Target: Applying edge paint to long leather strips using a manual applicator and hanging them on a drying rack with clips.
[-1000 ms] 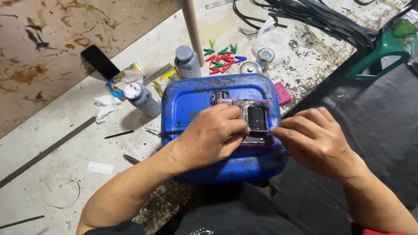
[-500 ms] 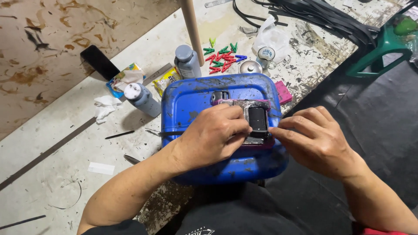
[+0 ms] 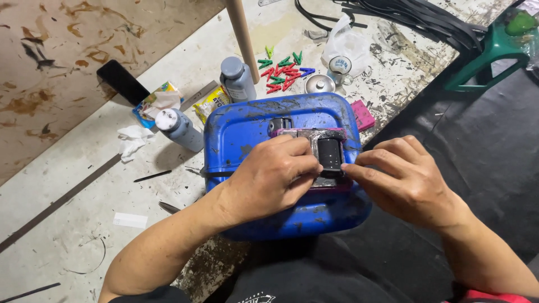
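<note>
A blue plastic container (image 3: pixel 247 132), scuffed with black marks, lies on its side in front of me. On top of it rests a small pink-framed piece with a black rubber strip (image 3: pixel 330 152) across it. My left hand (image 3: pixel 269 177) presses down on the piece from the left, fingers curled over its edge. My right hand (image 3: pixel 401 179) comes in from the right, fingertips pinching the lower end of the black strip.
Two grey bottles (image 3: pixel 238 78) (image 3: pixel 178 128), a black phone (image 3: pixel 122 82), crumpled tissue (image 3: pixel 132 139), coloured clothespins (image 3: pixel 283 70), a small tin (image 3: pixel 319 84) and a white bag (image 3: pixel 348 45) lie on the stained white floor. A wooden leg (image 3: pixel 241 31) stands behind. Green stool (image 3: pixel 494 47) and black strips at right.
Hardly anything has moved. Both hands stay on the pink piece and black strip, with only slight finger shifts.
</note>
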